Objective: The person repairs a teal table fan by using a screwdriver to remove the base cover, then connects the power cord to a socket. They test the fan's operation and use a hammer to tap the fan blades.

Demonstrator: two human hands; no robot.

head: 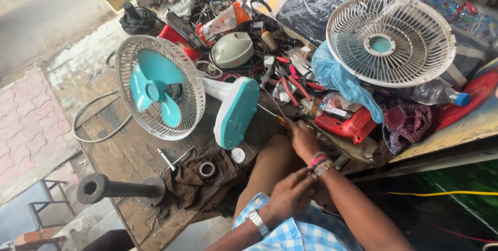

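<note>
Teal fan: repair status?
Looks done: teal fan lies tipped on the bench, base facing the person. In hand: right hand works a screwdriver at the base; left hand rests on the right forearm. Left: white grille lies apart.

Bare bench boards point(111, 126) are lying open at 9 o'clock of the teal table fan point(161, 87); tangled tools point(288, 77) are crowding its 3 o'clock side.

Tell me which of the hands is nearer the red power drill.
Right. The right hand sits just left of the red power drill, gripping a screwdriver. The left hand is lower, near the lap, clearly farther.
</note>
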